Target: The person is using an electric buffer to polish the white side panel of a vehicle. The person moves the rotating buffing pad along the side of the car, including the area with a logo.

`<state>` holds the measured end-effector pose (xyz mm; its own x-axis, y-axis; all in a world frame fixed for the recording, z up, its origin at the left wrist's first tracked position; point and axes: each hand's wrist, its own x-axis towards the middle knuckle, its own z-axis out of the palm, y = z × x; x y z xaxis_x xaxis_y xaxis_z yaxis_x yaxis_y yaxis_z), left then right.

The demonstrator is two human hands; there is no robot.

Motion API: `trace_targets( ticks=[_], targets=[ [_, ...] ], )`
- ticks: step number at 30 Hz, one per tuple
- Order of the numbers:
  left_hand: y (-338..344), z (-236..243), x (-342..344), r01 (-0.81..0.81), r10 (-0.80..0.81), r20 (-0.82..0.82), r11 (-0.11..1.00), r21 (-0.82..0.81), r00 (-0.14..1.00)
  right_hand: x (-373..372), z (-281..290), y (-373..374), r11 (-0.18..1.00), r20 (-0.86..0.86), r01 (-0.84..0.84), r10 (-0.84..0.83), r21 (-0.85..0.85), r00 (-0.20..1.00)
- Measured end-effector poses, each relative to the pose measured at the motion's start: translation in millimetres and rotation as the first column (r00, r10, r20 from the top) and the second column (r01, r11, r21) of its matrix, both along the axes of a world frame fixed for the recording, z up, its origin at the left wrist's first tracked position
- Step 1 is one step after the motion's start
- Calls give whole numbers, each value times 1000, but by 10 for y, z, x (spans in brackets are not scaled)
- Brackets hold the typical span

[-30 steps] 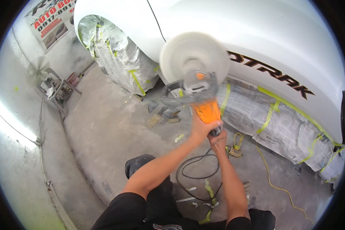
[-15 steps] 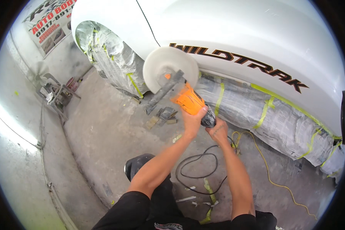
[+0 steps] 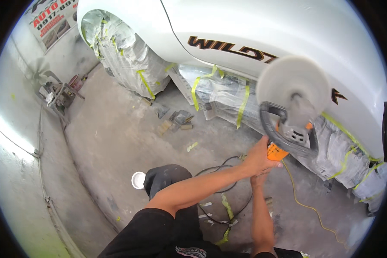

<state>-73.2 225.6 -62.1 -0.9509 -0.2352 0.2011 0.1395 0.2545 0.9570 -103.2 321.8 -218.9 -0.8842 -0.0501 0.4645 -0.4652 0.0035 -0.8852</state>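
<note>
Gripping orange polisher (image 3: 296, 124) with left fingers (image 3: 263, 144); can't tell grip of right hand (image 3: 259, 178). Could snag masking sheet (image 3: 230, 96) ahead of fingers by dipping spinning pad (image 3: 292, 79).

Black lettering (image 3: 233, 47) marks white bodywork (image 3: 253, 23); red print (image 3: 51, 18) on the banner (image 3: 53, 26) seems cropped.

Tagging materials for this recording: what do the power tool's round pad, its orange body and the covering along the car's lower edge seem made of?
Round pad: perhaps foam or wool, pale and matte; motion blur hides its texture.
Orange body: probably hard, smooth plastic, from its bright, rigid shell.
Covering: likely thin paper or plastic film, creased and greyish, with yellow-green tape across it.
</note>
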Motion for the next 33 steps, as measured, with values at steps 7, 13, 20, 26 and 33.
trace_targets(
  ticks=[7,13,20,26,33],
  targets=[
    [-551,-581,30,-59,54,33,986,157,998,134,-162,-438,984,150,-170,161,52,976],
    [-1242,-448,195,-279,375,-164,863,421,912,-40,484,-1011,872,333,-395,295,291,896],
    [-1235,-355,146,-307,386,-231,898,315,893,-144,492,-996,878,223,-363,303,314,927],
    [-395,-393,23,-175,205,-114,958,228,972,-132,236,-192,916,345,-354,276,187,897],
    [414,-164,-237,78,-66,129,993,-90,989,-271,-300,501,965,267,-108,42,238,963]
  ],
)
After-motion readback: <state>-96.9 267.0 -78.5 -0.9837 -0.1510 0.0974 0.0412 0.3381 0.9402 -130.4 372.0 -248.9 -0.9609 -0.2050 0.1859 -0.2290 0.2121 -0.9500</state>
